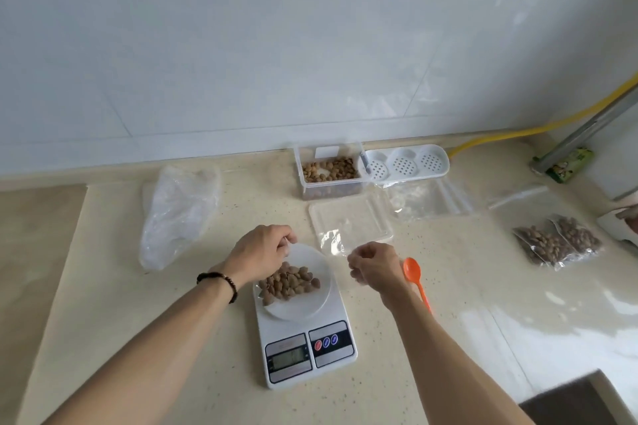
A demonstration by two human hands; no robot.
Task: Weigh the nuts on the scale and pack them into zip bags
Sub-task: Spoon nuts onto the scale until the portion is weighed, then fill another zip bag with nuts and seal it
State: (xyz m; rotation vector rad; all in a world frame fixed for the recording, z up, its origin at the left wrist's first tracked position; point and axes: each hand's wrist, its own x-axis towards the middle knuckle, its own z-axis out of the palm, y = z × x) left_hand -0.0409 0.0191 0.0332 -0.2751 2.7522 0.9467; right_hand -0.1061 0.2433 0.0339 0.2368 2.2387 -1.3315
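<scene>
Crumpled clear plastic bag (pixel 179 214) lies at far left of the beige counter (pixel 103 286), well apart from both hands.

Left hand (pixel 264 252), beaded bracelet (pixel 221 283) on the wrist, hovers over the far-left rim of the white plate (pixel 310 300). Fingers are curled, tips pinching at the plate's edge; whether they grip the rim itself or something thin there, cannot tell.

Plate sits on the white scale (pixel 305 338). A heap of nuts (pixel 288 281) lies on the plate's left half, just below and right of the left hand, touching neither hand. Scale display faces the person; digits unreadable.

Right hand (pixel 373 265) is just right of the plate, fingers curled, pinching the near edge of a clear zip bag (pixel 336 239) that lies over a flat clear lid (pixel 352 217).

Orange spoon (pixel 416 277) lies on the counter just beside the right wrist.

Behind: 1 clear box of nuts (pixel 329 170) near the wall, a white perforated tray (pixel 407 163) beside it, more empty zip bags (pixel 431 200).

Far right: 2 filled bags of nuts (pixel 556 241), lying side by side.
</scene>
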